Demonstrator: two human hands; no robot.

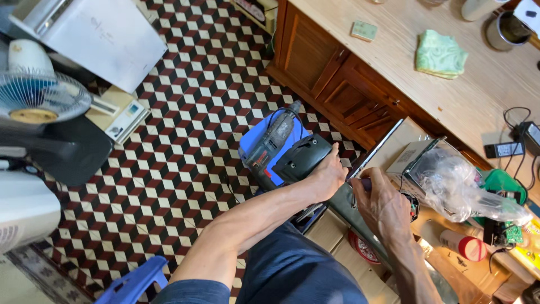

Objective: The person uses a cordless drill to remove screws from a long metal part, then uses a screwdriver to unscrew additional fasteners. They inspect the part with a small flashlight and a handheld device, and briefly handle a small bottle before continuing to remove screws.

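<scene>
Black housing [302,159] of a device is gripped by left hand [325,175], held over a blue stool [259,141] above tiled floor [185,129]. Right hand [382,205] is pinched shut on small tool [365,183] at the housing's edge; tip hidden. Head view only. Housing best kept steady w/ firm grip, tool kept square.

My left hand [325,175] reaches forward on a straight, bare forearm, fingers curled closed. My right hand [382,205] sits just beside it, knuckles up, fingers bent.
</scene>
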